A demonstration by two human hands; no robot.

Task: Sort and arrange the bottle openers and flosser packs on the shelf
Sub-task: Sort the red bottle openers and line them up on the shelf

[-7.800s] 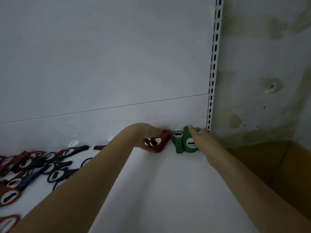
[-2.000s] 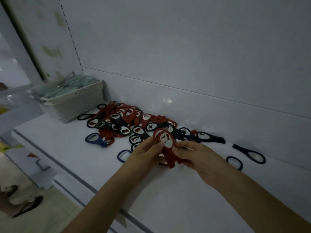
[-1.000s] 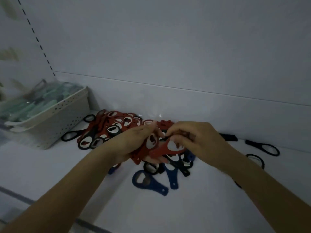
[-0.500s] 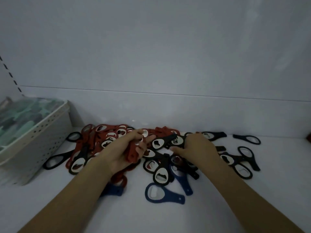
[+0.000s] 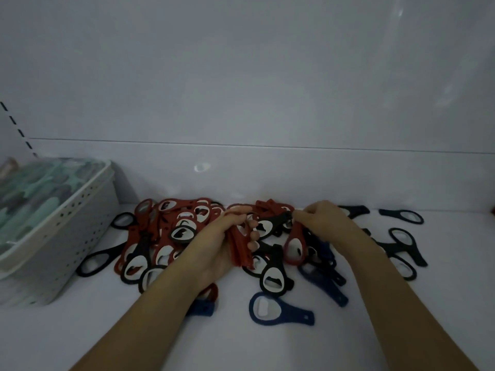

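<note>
Shelf, mixed opener pile: left hand grips stacked red openers, apparently gathering one colour; right hand pinches another red opener; flosser packs in basket, left

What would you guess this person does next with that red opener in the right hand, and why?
Probably add it to the stack. The left hand already grips a bundle of red openers, and the right hand pinches another red opener just beside it, lifted from the mixed pile.
</note>
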